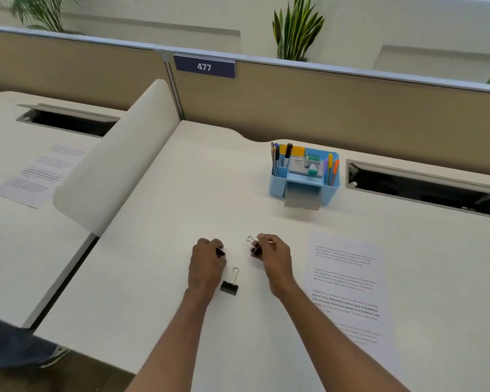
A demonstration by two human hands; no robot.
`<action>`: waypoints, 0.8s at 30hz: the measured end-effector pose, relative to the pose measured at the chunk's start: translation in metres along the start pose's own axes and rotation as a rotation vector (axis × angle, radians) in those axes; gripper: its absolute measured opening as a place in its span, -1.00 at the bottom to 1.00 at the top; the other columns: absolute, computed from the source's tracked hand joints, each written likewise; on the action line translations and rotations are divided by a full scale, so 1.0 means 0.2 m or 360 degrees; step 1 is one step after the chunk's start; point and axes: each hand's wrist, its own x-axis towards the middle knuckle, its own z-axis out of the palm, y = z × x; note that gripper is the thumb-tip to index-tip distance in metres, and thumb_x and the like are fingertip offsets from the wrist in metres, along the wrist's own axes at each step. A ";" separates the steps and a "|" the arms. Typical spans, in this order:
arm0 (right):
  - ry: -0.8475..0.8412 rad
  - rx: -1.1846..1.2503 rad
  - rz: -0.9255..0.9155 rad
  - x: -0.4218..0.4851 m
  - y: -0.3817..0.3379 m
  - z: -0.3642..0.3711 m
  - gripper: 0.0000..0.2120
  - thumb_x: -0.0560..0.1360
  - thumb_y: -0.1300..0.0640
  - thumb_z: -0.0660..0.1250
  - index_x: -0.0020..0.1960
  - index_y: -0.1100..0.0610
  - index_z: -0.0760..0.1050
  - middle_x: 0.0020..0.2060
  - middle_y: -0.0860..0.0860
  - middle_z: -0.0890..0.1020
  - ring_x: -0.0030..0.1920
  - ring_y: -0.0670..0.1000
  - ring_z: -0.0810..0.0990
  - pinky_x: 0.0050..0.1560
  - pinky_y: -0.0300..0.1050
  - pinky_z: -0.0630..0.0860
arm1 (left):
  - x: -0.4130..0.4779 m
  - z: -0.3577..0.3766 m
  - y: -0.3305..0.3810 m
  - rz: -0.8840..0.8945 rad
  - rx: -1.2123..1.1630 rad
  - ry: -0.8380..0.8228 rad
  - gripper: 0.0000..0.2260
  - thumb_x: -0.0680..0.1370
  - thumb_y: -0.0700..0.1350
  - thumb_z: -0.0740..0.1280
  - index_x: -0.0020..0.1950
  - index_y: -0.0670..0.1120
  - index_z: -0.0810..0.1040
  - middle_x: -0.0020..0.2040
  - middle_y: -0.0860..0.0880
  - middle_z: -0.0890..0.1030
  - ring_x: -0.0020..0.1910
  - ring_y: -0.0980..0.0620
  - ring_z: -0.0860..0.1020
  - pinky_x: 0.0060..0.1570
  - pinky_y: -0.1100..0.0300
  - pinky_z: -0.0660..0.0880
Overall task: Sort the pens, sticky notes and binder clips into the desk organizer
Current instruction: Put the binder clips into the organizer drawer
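1. When planning the next pick, first locate the loose black binder clip with silver wire handles (230, 284): flat on the white desk top (181, 193), between the two forearms, just beside the left hand (207, 263).
2. Read its long axis as running away from the body, tilted slightly right: black body at the near end, wire loops at the far end.
3. Check the left hand: fingers curled round a small black item (220, 251) at the fingertips. Probably another clip, but too hidden to confirm.
4. Check the right hand (275, 256): thumb and fingers pinching a second black binder clip (254, 247), with one wire loop sticking out up and left. Cannot tell whether lifted or touching the desk.
5. Judge the left hand the nearer: loose clip just beside its wrist end, on the thumb side. From the right hand, clearly apart, nearer the body and to the left.
6. Treat both hands as occupied. Expect either a drop-off first or a pick-up with spare fingers.
7. Find the destination: a light-blue plastic desk organizer (304, 176), well apart, far and to the right, already holding coloured pens (334, 169) and sticky-note pads (298, 151).
8. Avoid dragging the printed paper sheet (345, 278) lying just right of the right forearm.
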 end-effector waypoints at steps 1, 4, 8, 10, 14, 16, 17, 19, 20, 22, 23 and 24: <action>-0.0029 0.0059 0.0021 -0.01 0.00 0.00 -0.91 0.57 0.16 0.40 0.01 0.18 0.62 -0.15 0.13 0.72 -0.19 0.05 0.72 0.16 0.20 0.63 | 0.00 0.00 0.02 -0.0007 -0.0096 0.0034 -0.74 0.52 -0.25 0.40 0.20 -0.10 0.63 0.14 -0.10 0.52 0.01 -0.05 0.59 0.04 0.15 0.51; -0.0068 0.0148 0.0014 -0.05 -0.01 0.00 -0.87 0.52 0.25 0.45 0.04 0.24 0.56 -0.15 0.20 0.71 -0.17 0.12 0.74 0.17 0.20 0.63 | 0.01 -0.02 0.09 -0.0130 -0.0540 0.0166 -0.81 0.51 -0.18 0.44 0.11 -0.04 0.66 0.05 -0.03 0.63 -0.11 0.05 0.65 -0.02 0.19 0.49; -0.0121 0.0228 -0.0050 -0.08 -0.06 0.02 -0.81 0.52 0.24 0.47 0.13 0.14 0.62 -0.14 0.10 0.76 -0.06 0.10 0.74 0.14 0.01 0.61 | 0.04 -0.03 0.18 -0.0567 -0.1465 0.0150 -0.83 0.55 -0.08 0.49 -0.03 -0.18 0.62 -0.07 -0.05 0.71 -0.10 -0.02 0.73 0.10 0.05 0.60; -0.0116 0.0309 -0.0055 -0.08 -0.09 0.03 -0.84 0.53 0.25 0.47 0.10 0.16 0.66 -0.10 0.12 0.75 -0.03 0.11 0.74 0.10 -0.03 0.64 | 0.05 -0.03 0.23 -0.0664 -0.1862 0.0024 -0.81 0.59 -0.12 0.45 -0.04 -0.26 0.59 -0.10 -0.11 0.67 -0.14 -0.10 0.73 0.13 0.04 0.62; 0.0073 0.0329 -0.0047 -0.06 -0.16 0.03 -0.96 0.49 0.27 0.50 -0.06 0.20 0.69 -0.14 0.12 0.74 -0.04 0.13 0.73 0.08 -0.01 0.68 | 0.05 0.00 0.32 -0.0616 -0.1986 -0.0244 -0.79 0.61 -0.12 0.42 -0.02 -0.28 0.66 -0.10 -0.18 0.71 -0.08 -0.12 0.74 0.11 -0.08 0.63; 0.0185 0.0304 -0.0007 -0.02 -0.19 0.01 -0.92 0.47 0.24 0.53 -0.05 0.21 0.66 -0.12 0.13 0.73 -0.03 0.12 0.73 0.10 0.03 0.67 | 0.05 0.02 0.36 -0.0536 -0.1950 -0.0324 -0.80 0.61 -0.11 0.43 0.03 -0.26 0.69 -0.03 -0.22 0.73 0.00 -0.18 0.74 0.07 -0.02 0.67; 0.0219 0.0305 0.0020 -0.01 -0.21 0.00 -0.87 0.47 0.22 0.54 -0.02 0.21 0.65 -0.09 0.14 0.72 -0.02 0.11 0.73 0.11 0.02 0.67 | 0.06 0.03 0.39 -0.0487 -0.1921 -0.0354 -0.81 0.61 -0.11 0.42 0.05 -0.25 0.70 0.00 -0.23 0.73 0.03 -0.20 0.73 0.06 0.01 0.67; 0.0217 0.0351 0.0079 0.03 -0.26 -0.04 -0.80 0.48 0.21 0.54 0.07 0.20 0.62 -0.05 0.13 0.73 -0.03 0.07 0.73 0.04 -0.10 0.68 | 0.08 0.04 0.43 -0.0396 -0.1852 -0.0409 -0.83 0.62 -0.12 0.40 0.07 -0.21 0.71 0.01 -0.23 0.73 0.06 -0.21 0.72 0.09 0.01 0.66; 0.0192 0.0374 0.0110 0.04 -0.29 -0.06 -0.79 0.49 0.21 0.52 0.10 0.20 0.62 -0.06 0.11 0.73 -0.05 0.04 0.74 -0.02 -0.17 0.67 | 0.09 0.05 0.46 -0.0354 -0.1812 -0.0443 -0.83 0.63 -0.13 0.38 0.07 -0.20 0.71 0.02 -0.23 0.73 0.07 -0.22 0.71 0.12 -0.01 0.65; 0.0146 0.0393 0.0171 0.08 -0.34 -0.11 -0.82 0.52 0.24 0.48 0.12 0.22 0.64 -0.05 0.10 0.74 -0.03 0.03 0.73 -0.08 -0.23 0.66 | 0.11 0.07 0.50 -0.0268 -0.1744 -0.0509 -0.82 0.64 -0.14 0.36 0.08 -0.20 0.71 0.02 -0.23 0.73 0.08 -0.22 0.71 0.17 -0.03 0.64; 0.0134 0.0398 0.0203 0.10 -0.37 -0.14 -0.83 0.53 0.26 0.47 0.11 0.23 0.66 -0.03 0.12 0.73 0.00 0.06 0.72 -0.08 -0.22 0.66 | 0.13 0.09 0.53 -0.0221 -0.1704 -0.0533 -0.82 0.65 -0.14 0.35 0.09 -0.20 0.71 0.03 -0.22 0.73 0.08 -0.21 0.71 0.18 -0.03 0.63; 0.0134 0.0401 0.0235 0.12 -0.40 -0.16 -0.85 0.52 0.27 0.46 0.09 0.24 0.66 -0.02 0.15 0.73 0.02 0.10 0.71 -0.08 -0.21 0.66 | 0.14 0.10 0.56 -0.0180 -0.1670 -0.0549 -0.82 0.65 -0.14 0.36 0.11 -0.19 0.71 0.03 -0.21 0.73 0.08 -0.20 0.71 0.19 -0.03 0.63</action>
